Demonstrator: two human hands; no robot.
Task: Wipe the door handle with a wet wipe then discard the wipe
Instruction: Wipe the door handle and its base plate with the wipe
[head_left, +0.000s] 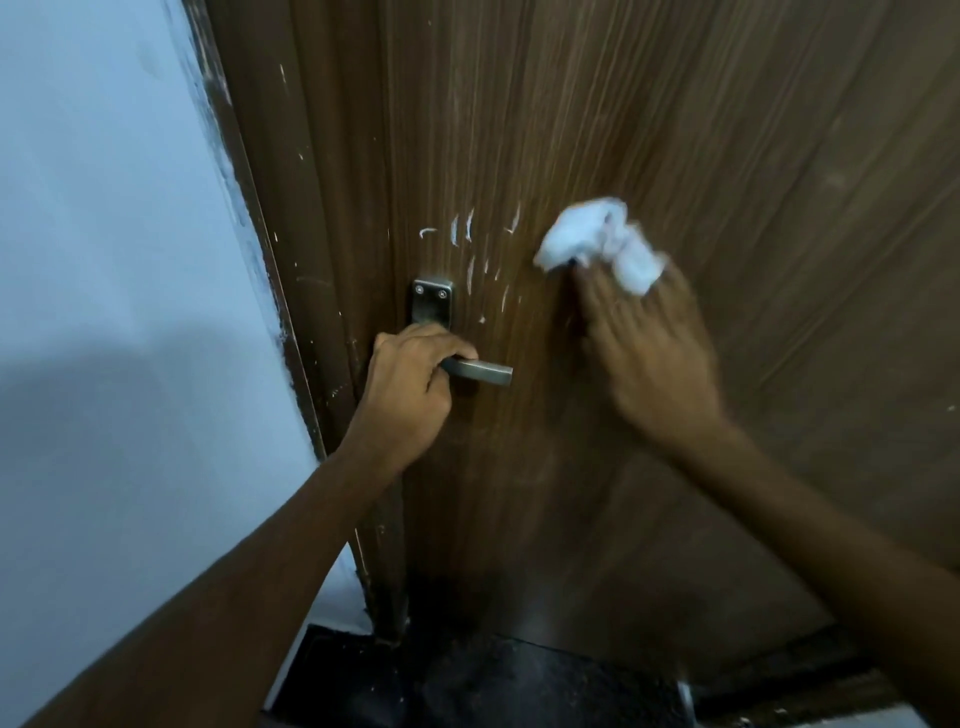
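A metal lever door handle (480, 371) on a steel backplate (432, 302) sits on the brown wooden door (675, 130). My left hand (410, 387) is wrapped around the lever near its pivot, and the lever's free end sticks out to the right. My right hand (647, 348) is blurred, to the right of the handle and slightly higher, with its fingers pinching a crumpled white wet wipe (602, 241). The wipe is apart from the handle, close to the door's surface.
A pale blue wall (114, 260) stands to the left, with the dark door frame (306, 312) between it and the door. White paint streaks mark the door above the handle. A dark floor (493, 680) shows below.
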